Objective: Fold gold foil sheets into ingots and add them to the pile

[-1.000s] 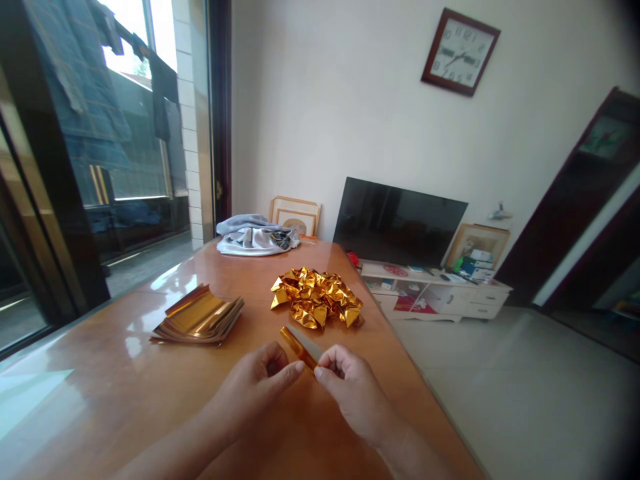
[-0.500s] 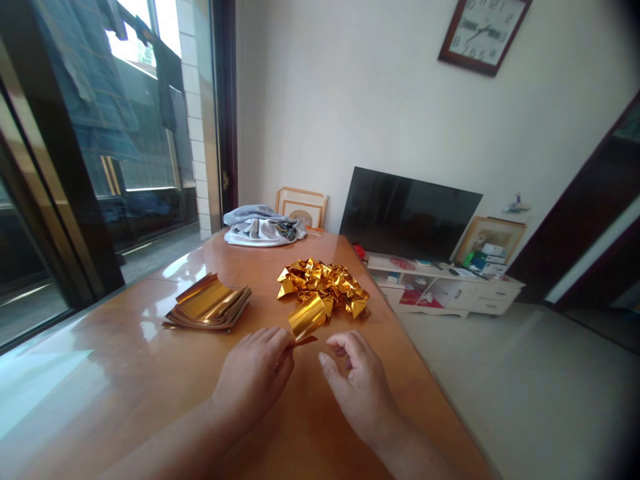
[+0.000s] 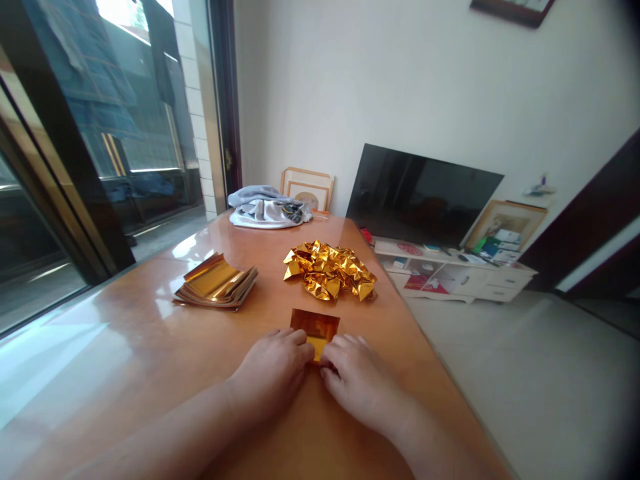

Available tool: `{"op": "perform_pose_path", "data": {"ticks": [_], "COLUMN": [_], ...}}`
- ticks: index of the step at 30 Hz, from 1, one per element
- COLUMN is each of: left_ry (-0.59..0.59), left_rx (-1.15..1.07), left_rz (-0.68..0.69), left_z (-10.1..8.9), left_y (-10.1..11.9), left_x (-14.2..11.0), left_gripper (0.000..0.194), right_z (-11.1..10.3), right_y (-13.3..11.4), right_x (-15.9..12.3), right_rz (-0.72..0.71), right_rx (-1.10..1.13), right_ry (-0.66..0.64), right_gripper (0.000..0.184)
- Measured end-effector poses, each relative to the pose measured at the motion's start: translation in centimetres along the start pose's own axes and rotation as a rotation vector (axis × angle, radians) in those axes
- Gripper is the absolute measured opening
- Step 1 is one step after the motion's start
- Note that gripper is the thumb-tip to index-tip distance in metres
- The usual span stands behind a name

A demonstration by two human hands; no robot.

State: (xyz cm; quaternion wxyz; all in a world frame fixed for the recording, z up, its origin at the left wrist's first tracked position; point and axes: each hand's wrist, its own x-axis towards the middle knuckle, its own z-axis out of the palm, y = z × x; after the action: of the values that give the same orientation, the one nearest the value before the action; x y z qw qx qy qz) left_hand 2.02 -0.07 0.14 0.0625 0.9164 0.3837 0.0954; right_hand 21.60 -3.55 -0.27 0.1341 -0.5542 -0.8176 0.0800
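A sheet of gold foil paper (image 3: 316, 325) is held low over the table between my two hands, its near edge curled up. My left hand (image 3: 277, 360) grips the sheet's left side with bent fingers. On the right side, my right hand (image 3: 353, 370) pinches it between thumb and fingers. Just beyond lies a heap of folded gold foil pieces (image 3: 330, 267). To the left rests a stack of gold foil sheets (image 3: 217, 283), its top sheet curling. The fingertips under the paper are hidden.
The glossy wooden table (image 3: 200, 353) has its right edge close to my right arm. Folded grey clothes (image 3: 270, 208) lie at its far end, before leaning picture frames (image 3: 307, 190). A television (image 3: 425, 193) stands on a white cabinet (image 3: 460, 277) beyond. A glass door (image 3: 100, 133) is at left.
The foil sheet, earlier upright and curled in my left hand alone, is now lower and flatter. My right hand has moved in and taken its right side. The view has tilted downward.
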Motion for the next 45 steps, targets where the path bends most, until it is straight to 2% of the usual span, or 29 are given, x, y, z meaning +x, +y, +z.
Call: {"op": "perform_pose_path", "data": {"ticks": [9, 18, 28, 45], "left_ry": [-0.044, 0.007, -0.005, -0.018], "left_rx": [-0.246, -0.325, -0.337, -0.343], "left_rz": [-0.095, -0.174, -0.216, -0.214], "left_z": [-0.7, 0.1, -0.2, 0.4], "left_y": [-1.8, -3.0, -3.0, -3.5], "left_x": [0.0, 0.5, 0.8, 0.6], "left_gripper": [0.017, 0.014, 0.012, 0.010], "right_z": [-0.2, 1.7, 1.6, 2.6], "right_y": [1.0, 1.9, 2.6, 2.7], "right_x": [0.2, 0.9, 1.5, 1.4], "right_rz": [0.021, 0.194, 0.159, 0.199], "right_rx": [0.201, 0.403, 0.363, 0.330], "right_ry": [-0.030, 0.029, 0.048, 0.033], "right_gripper": [0.022, 0.009, 0.017, 0.009]}}
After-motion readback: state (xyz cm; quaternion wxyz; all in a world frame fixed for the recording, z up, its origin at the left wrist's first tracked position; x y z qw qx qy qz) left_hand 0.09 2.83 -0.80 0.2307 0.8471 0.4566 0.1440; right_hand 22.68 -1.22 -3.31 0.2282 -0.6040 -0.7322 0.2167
